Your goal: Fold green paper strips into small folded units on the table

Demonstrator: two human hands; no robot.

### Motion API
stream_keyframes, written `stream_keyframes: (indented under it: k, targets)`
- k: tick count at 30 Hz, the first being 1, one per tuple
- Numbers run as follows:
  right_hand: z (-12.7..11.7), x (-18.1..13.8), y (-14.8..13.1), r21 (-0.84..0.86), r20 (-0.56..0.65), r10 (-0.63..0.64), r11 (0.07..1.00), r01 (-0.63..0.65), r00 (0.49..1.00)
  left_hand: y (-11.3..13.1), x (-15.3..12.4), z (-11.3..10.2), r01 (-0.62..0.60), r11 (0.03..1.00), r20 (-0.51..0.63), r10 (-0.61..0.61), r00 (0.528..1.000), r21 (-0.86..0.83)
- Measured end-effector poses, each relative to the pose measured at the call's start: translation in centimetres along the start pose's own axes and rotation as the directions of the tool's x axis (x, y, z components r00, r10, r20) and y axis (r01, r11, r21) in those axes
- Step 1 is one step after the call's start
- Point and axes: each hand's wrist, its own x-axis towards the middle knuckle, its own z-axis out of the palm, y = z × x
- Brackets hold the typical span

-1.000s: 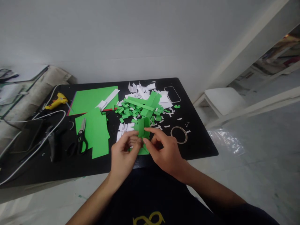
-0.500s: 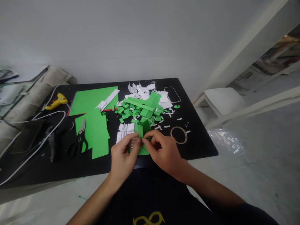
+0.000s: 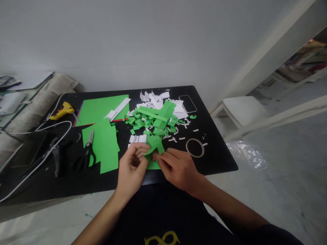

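Close to the table's front edge, a folded piece of green paper is pinched between both hands. My left hand grips its left side with thumb and fingers. My right hand has its fingertips closed at the lower right of the same piece; the exact contact is partly hidden. Under the hands another bit of green paper shows. White folded paper pieces lie just beyond my left hand. Ahead is a heap of small green cut pieces.
White paper scraps lie behind the heap. A tape roll is at the right. Black-handled scissors rest on green sheets at the left, near a yellow glue gun and a white cable. A white stool stands beyond.
The green paper piece has turned and tilted in my hands, so its flaps now spread upward. My left hand has shifted slightly, covering more of the white folded pieces.
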Motion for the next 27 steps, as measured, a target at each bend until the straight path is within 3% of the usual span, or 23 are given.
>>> stream_keyframes:
  k: [9,13,16,18,21,24,27]
  targets:
    - [0.1,0.1,-0.2,0.021,0.077,0.003,1.0,-0.004,0.997,0.0,0.0,0.0,-0.053,0.986,-0.058,0.063,0.996,0.161]
    - [-0.3,-0.1,-0.3,0.119,0.027,-0.007,0.993,0.003,1.0,-0.1,0.4,-0.3,-0.015,0.971,-0.094,0.038,0.995,0.237]
    - [-0.3,-0.2,-0.7,0.244,-0.067,0.138,0.963,-0.118,0.988,0.1,0.7,-0.3,0.019,0.967,-0.108,0.009,0.994,0.254]
    - [0.0,-0.1,-1.0,0.326,-0.107,0.317,0.907,-0.268,0.942,0.3,0.9,-0.1,0.023,0.972,-0.104,0.001,0.995,0.234]
    - [0.6,0.3,-1.2,0.484,-0.013,0.515,0.753,-0.445,0.857,0.7,1.1,0.1,0.032,0.979,-0.109,-0.01,0.994,0.201]
    - [1.0,0.6,-1.2,0.636,0.104,0.546,0.606,-0.478,0.831,0.9,1.4,0.2,0.033,0.981,-0.12,-0.01,0.993,0.191]
    - [1.1,0.8,-1.0,0.712,0.113,0.555,0.533,-0.457,0.824,0.9,1.6,0.0,0.048,0.979,-0.097,-0.029,0.995,0.197]
